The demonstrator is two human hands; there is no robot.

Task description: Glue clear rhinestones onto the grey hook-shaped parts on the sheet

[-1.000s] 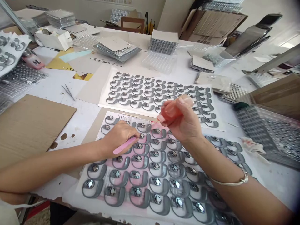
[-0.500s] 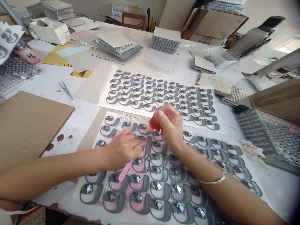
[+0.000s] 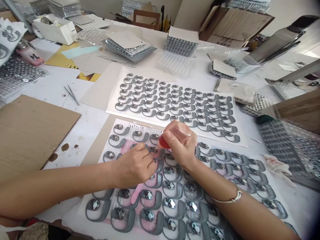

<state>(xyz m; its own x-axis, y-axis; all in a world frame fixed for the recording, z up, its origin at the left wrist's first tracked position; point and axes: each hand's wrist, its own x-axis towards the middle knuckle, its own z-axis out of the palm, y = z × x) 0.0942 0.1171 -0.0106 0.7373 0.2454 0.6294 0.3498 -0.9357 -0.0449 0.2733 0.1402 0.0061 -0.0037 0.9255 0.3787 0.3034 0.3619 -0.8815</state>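
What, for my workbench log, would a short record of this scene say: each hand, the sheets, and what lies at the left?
Left hand: holds a pink stick over the near sheet
Right hand: holds a bottle with red liquid, above the near sheet
Near sheet: rows of grey curved pieces with shiny round parts
Far sheet: more such pieces, in rows
Left side: tweezers and brown cardboard

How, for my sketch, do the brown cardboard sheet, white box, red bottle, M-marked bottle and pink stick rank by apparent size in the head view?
1. Brown cardboard sheet
2. White box
3. Red bottle and M-marked bottle: unranked, since the right hand hides part of the first
4. Pink stick (visible part)
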